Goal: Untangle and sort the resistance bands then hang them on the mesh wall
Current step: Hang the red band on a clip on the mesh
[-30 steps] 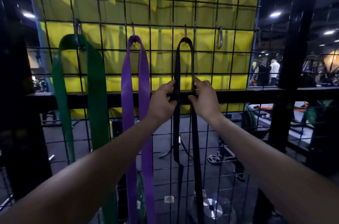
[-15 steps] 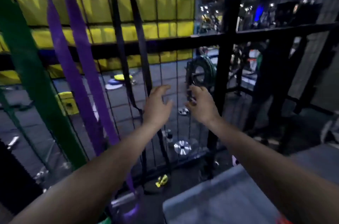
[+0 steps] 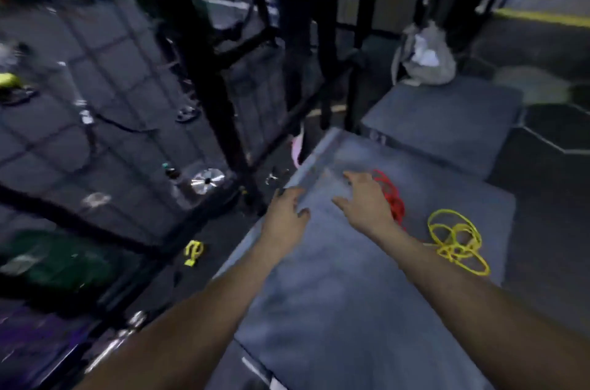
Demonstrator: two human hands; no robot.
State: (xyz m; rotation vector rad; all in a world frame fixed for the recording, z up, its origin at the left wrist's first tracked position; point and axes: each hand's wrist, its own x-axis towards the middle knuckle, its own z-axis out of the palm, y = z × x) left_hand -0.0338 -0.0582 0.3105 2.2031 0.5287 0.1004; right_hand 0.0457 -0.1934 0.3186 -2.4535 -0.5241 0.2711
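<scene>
A tangled red resistance band (image 3: 393, 198) lies on a grey padded platform (image 3: 335, 310), partly hidden behind my right hand (image 3: 364, 201). That hand hovers over the platform just left of the red band, fingers spread, holding nothing. A thin yellow band (image 3: 456, 241) lies coiled in loops further right on the same platform. My left hand (image 3: 285, 217) is open above the platform's left edge, empty. The mesh wall (image 3: 95, 96) fills the left side, blurred. Green (image 3: 54, 258) and purple (image 3: 22, 338) band ends show faintly at the lower left.
A second grey padded block (image 3: 447, 121) sits behind the platform, with a pale bag (image 3: 427, 57) at its far corner. Black rack posts (image 3: 207, 70) stand between mesh and platform. Small metal discs (image 3: 207, 180) and a yellow clip (image 3: 193, 252) lie on the floor.
Both hands let go of the black band hanging on the mesh. The view swung down and right from the wall to the platform, and both hands dropped toward the red band.
</scene>
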